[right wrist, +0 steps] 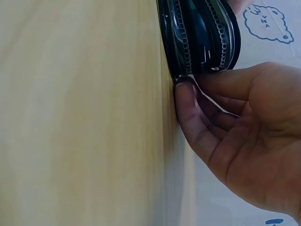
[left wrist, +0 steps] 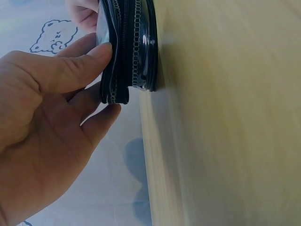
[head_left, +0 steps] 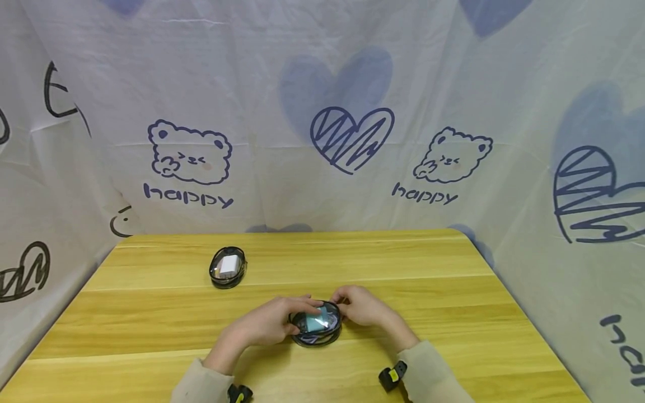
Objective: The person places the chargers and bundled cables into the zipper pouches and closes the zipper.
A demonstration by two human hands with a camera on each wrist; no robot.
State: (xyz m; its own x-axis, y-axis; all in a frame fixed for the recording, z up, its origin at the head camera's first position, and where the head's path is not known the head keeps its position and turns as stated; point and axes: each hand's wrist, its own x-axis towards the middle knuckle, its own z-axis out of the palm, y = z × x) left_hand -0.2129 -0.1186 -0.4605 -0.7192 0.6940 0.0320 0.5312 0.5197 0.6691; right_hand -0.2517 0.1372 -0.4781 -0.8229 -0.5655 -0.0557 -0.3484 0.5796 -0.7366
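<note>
Two hands worked for me: my left hand (head_left: 267, 324) and right hand (head_left: 364, 307) each pinched the zippered pouch (head_left: 316, 324) on the tabletop (head_left: 453, 313), a second pouch (head_left: 228, 267) well apart.

Makeshift recording booth — cartoon-print sheets (head_left: 322, 112) enclosing wooden table (head_left: 403, 257).

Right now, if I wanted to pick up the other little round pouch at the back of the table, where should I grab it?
Come from above and pinch the pouch by its black zipper rim, fingers on the left and right edges. It lies flat and alone on the table, and its clear top looks slippery, so the rim is probably the firmer hold. Both hands, left hand and right hand, are busy with the nearer pouch.
</note>
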